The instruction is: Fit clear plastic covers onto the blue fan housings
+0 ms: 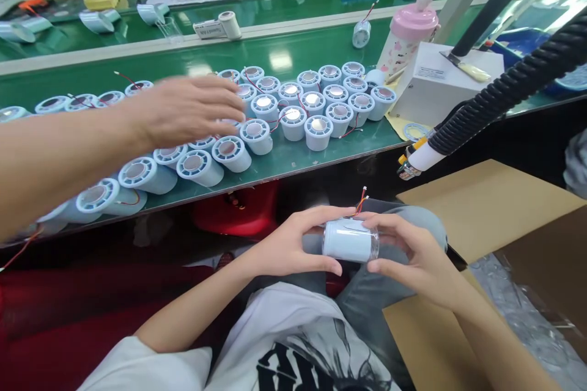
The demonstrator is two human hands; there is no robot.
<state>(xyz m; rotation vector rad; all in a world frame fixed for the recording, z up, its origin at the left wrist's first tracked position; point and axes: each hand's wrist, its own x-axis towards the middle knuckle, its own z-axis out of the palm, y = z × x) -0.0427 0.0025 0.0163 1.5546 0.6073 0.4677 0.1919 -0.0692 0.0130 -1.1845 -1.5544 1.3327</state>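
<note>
Cylinder unit, pale blue-white, sits low in the head view, held over the lap between both hands and well apart from the green surface above it. Its long axis runs roughly left-right, lying on its side, with a clear end cap facing the right hand and thin red wires sticking up off the top.

Left hand is wrapped on the left end, thumb underneath and fingers over the top. Right hand cups the cap end, fingers curled around it. So both are closed on the same piece, neither really nearer (it's dead centre between them).

Up on the surface there's a big cluster of matching round units, most standing with the vented face up, a few near the edge tipped over. A co-worker's hand reaches in from the left, spread flat over that cluster. Pink bottle stands further back beside a white box, and a black ribbed hose comes in from the right.
</note>
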